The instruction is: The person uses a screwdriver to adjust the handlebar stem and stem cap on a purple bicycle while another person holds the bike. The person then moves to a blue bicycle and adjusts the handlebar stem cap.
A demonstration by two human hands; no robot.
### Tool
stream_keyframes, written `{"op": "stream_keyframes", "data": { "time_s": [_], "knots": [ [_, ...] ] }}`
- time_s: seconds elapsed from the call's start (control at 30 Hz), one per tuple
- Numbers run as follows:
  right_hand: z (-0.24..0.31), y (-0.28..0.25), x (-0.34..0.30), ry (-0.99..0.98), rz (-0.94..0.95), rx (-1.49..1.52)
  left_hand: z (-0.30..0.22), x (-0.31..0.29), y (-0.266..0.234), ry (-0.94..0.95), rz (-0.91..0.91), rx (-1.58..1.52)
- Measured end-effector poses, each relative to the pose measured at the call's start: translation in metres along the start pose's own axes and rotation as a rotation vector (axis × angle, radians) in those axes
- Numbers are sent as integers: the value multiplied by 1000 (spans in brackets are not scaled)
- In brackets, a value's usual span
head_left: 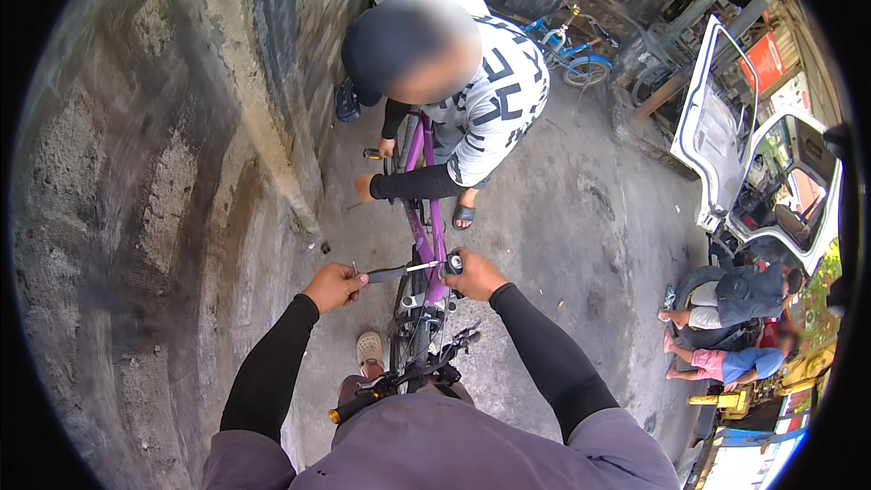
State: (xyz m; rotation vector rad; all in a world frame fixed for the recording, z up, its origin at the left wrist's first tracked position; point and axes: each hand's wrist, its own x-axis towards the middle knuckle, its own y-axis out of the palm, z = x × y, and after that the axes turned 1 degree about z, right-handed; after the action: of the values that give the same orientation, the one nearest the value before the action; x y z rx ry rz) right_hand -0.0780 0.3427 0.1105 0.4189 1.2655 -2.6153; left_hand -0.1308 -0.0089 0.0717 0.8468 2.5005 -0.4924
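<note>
Nearest the wearer, below both hands and between the forearms, lie the bicycle's black handlebars (413,377), with a gold-coloured end on the grip to the left. A beige clog (369,347) is on the ground below the left hand.

The left hand (336,288) pinches the outer end of a slim tool (388,275) between thumb and fingers. The tool's thicker part is dark grey and smooth; a thin, shiny metal shaft continues from it toward the right hand. The right hand (476,275) is curled around a round black-and-silver piece (453,264) where the shaft ends; whether the two touch is too small to tell, and some of its fingers are hidden.

Between the hands, nearer the right one, runs the purple bicycle frame (436,222), glossy and bright, its two long tubes stretching away past them.

Beyond the hands, a co-worker (499,82) in a white, black-patterned shirt and dark cap bends over the far end of the bicycle, both hands low beside it. Farther off, up and right of the right hand, are a small blue bicycle (588,70) and a white vehicle (826,218) with its door open.
</note>
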Motion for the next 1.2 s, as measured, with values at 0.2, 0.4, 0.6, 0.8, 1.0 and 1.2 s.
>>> {"op": "stream_keyframes", "data": {
  "time_s": [0.2,0.4,0.6,0.8,1.0,1.2],
  "knots": [
    [15,0,2,74,-17,-71,17,12,2,-233,119,-575],
    [19,-7,2,69,26,-212,5,16,24,-379,-98,-760],
    [23,-7,11,82,107,-225,-5,9,31,-170,-238,-684],
    [29,-24,11,55,208,-104,13,-1,28,-118,-105,-671],
    [43,-22,9,132,141,-252,6,-13,36,-71,-239,-641],
    [37,-21,2,3,-12,-274,20,-32,33,135,-230,-675]
  ]
}}
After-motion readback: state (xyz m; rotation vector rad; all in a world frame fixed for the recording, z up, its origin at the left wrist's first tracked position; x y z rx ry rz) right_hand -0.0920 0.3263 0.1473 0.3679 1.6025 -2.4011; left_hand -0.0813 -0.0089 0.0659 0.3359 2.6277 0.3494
